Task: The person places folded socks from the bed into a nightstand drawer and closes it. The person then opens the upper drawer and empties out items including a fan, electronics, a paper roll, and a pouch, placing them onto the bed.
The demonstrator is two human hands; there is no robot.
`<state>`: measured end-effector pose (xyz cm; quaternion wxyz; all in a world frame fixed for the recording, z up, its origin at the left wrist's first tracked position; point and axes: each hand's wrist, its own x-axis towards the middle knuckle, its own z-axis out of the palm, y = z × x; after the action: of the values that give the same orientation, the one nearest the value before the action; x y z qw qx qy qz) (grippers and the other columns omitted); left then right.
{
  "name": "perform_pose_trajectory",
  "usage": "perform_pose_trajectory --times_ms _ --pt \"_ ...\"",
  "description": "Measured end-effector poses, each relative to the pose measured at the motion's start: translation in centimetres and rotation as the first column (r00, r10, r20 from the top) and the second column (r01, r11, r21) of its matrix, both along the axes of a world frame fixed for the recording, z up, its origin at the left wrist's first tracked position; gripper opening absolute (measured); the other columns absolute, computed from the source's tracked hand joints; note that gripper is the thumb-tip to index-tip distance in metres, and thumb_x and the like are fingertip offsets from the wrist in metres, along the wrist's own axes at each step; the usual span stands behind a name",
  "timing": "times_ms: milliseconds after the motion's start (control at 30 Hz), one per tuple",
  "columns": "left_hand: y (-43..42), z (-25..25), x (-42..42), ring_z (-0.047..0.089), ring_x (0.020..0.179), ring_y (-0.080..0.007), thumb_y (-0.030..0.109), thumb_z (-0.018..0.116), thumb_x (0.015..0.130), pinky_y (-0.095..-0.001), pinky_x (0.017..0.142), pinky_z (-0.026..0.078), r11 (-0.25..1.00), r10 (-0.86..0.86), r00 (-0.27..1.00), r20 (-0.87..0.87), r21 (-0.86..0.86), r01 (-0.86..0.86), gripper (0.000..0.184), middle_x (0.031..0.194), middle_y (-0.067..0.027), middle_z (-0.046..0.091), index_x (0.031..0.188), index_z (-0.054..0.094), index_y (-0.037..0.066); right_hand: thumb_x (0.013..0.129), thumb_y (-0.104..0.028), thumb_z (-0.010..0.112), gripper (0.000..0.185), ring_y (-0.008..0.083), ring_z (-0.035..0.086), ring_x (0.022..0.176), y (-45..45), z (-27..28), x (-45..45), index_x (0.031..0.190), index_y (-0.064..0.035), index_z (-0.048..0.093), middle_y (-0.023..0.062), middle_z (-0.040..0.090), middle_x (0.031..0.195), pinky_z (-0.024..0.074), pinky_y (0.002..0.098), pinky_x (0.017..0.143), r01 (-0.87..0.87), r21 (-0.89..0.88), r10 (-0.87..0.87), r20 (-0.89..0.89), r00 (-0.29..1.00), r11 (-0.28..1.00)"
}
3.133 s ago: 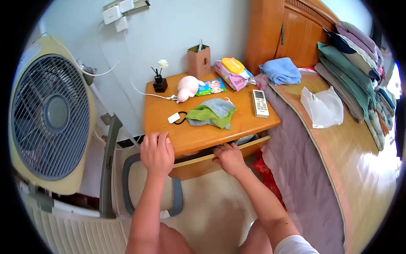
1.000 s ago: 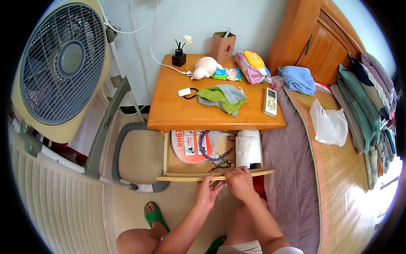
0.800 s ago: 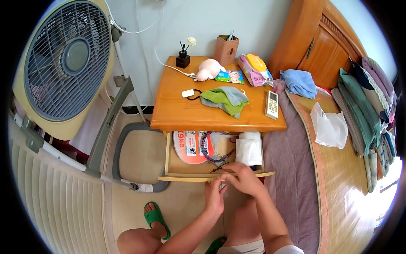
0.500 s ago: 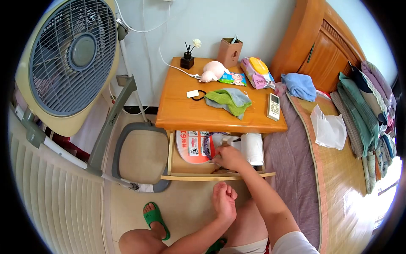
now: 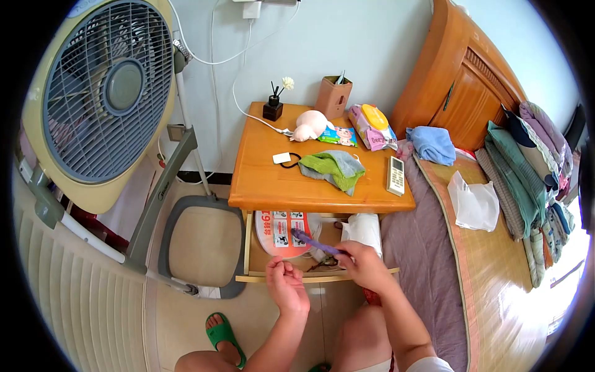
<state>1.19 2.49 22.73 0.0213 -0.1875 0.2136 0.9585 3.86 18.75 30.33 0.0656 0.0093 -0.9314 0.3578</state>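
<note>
My right hand (image 5: 364, 266) is closed on one end of a purple braided band (image 5: 319, 243), which it holds up over the open drawer (image 5: 260, 277). At the drawer's front edge, my left hand (image 5: 287, 286) is palm up with its fingers curled, and nothing shows in it. Inside the drawer lie a round orange and white paper fan (image 5: 273, 234), a white packet (image 5: 364, 231) at the right, and small dark cords (image 5: 324, 263) near the front.
On the wooden nightstand (image 5: 260, 186) lie a green and grey cloth (image 5: 334, 170), a remote (image 5: 395, 176), a pink toy (image 5: 311, 125) and a wipes pack (image 5: 372, 126). A large fan (image 5: 111, 93) stands left; the bed (image 5: 502, 273) is right.
The drawer was pulled out. My right hand reached into it and has lifted the purple band. My left hand has moved from the drawer front, back toward me, then left and up to its edge.
</note>
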Motion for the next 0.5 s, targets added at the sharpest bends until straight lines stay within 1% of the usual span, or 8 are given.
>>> perform_pose_trajectory --times_ms 33,100,167,233,300,400,467,500 --pt "0.0 0.0 -0.3 0.045 0.069 -0.0100 0.010 0.049 0.094 -0.0256 0.061 0.038 1.000 0.014 1.000 -0.004 0.017 -0.014 0.010 0.080 -0.0010 0.052 0.104 0.053 0.008 0.086 0.002 0.063 0.017 0.0303 0.068 0.081 0.0 1.6 1.4 0.102 -0.0003 0.065 0.0170 0.068 0.091 0.0547 0.0354 0.074 0.007 -0.126 -0.006 0.008 1.000 0.992" --pt "-0.2 0.5 -0.5 0.045 0.070 -0.0097 0.010 0.049 0.094 -0.0255 0.061 0.037 1.000 0.020 0.999 -0.030 0.017 -0.020 0.011 0.080 -0.0010 0.052 0.104 0.053 0.008 0.085 0.005 0.064 0.015 0.0254 0.068 0.078 -0.1 4.3 3.7 0.100 0.0024 0.065 0.0153 0.067 0.087 0.0541 0.0334 0.072 0.085 -0.263 -0.109 -0.076 0.991 0.961" --pt "-0.3 0.8 -0.6 0.045 0.070 -0.0095 0.009 0.049 0.094 -0.0253 0.061 0.037 1.000 0.024 0.999 -0.049 0.012 -0.024 0.011 0.080 -0.0009 0.052 0.104 0.053 0.008 0.083 0.007 0.064 0.016 0.0249 0.068 0.078 1.3 4.7 4.4 0.099 0.0041 0.064 0.0148 0.067 0.085 0.0539 0.0346 0.072 0.080 -0.314 -0.178 -0.294 0.939 0.946" --pt "-0.3 0.8 -0.8 0.045 0.071 -0.0093 0.009 0.049 0.094 -0.0253 0.061 0.036 0.998 0.026 0.998 -0.057 0.053 -0.023 0.010 0.080 -0.0009 0.052 0.104 0.053 0.008 0.081 0.009 0.064 0.018 0.0260 0.068 0.078 2.5 7.1 2.5 0.098 0.0028 0.064 0.0146 0.067 0.084 0.0533 0.0342 0.071 0.083 0.026 -0.056 -0.532 0.845 0.996" --pt "-0.3 0.6 -0.8 0.045 0.071 -0.0096 0.009 0.049 0.094 -0.0255 0.061 0.037 0.998 0.009 0.999 -0.048 0.060 -0.007 0.010 0.080 -0.0009 0.052 0.103 0.053 0.008 0.081 0.008 0.063 0.019 0.0291 0.068 0.079 3.0 8.3 -0.2 0.098 0.0006 0.064 0.0149 0.067 0.087 0.0526 0.0353 0.071 0.241 0.179 -0.114 -0.528 0.842 0.954" --pt "-0.1 0.8 -0.5 0.047 0.071 -0.0101 0.009 0.049 0.094 -0.0257 0.062 0.039 0.996 -0.054 0.998 -0.022 0.074 0.055 0.010 0.081 -0.0013 0.053 0.103 0.054 0.007 0.082 0.004 0.063 0.020 0.0317 0.066 0.082 5.7 6.6 -5.0 0.102 -0.0013 0.065 0.0152 0.067 0.091 0.0521 0.0376 0.072 0.251 0.242 -0.107 -0.486 0.867 0.937" --pt "-0.2 0.9 -0.2 0.048 0.072 -0.0105 0.009 0.050 0.095 -0.0256 0.063 0.040 0.993 -0.097 0.995 0.002 0.064 0.097 0.010 0.081 -0.0017 0.055 0.103 0.055 0.007 0.083 0.002 0.063 0.022 0.0323 0.065 0.085 6.8 5.0 -7.1 0.105 -0.0015 0.066 0.0150 0.067 0.095 0.0523 0.0392 0.075 0.213 0.339 -0.009 -0.513 0.858 0.916" --pt "-0.1 0.9 -0.1 0.050 0.073 -0.0109 0.009 0.050 0.095 -0.0257 0.065 0.042 0.982 -0.185 0.983 -0.005 0.023 0.186 0.012 0.082 -0.0023 0.056 0.105 0.056 0.006 0.083 0.002 0.063 0.022 0.0323 0.065 0.085 6.5 4.5 -7.2 0.105 -0.0015 0.066 0.0150 0.067 0.095 0.0523 0.0392 0.075 0.208 0.334 -0.010 -0.509 0.861 0.919"
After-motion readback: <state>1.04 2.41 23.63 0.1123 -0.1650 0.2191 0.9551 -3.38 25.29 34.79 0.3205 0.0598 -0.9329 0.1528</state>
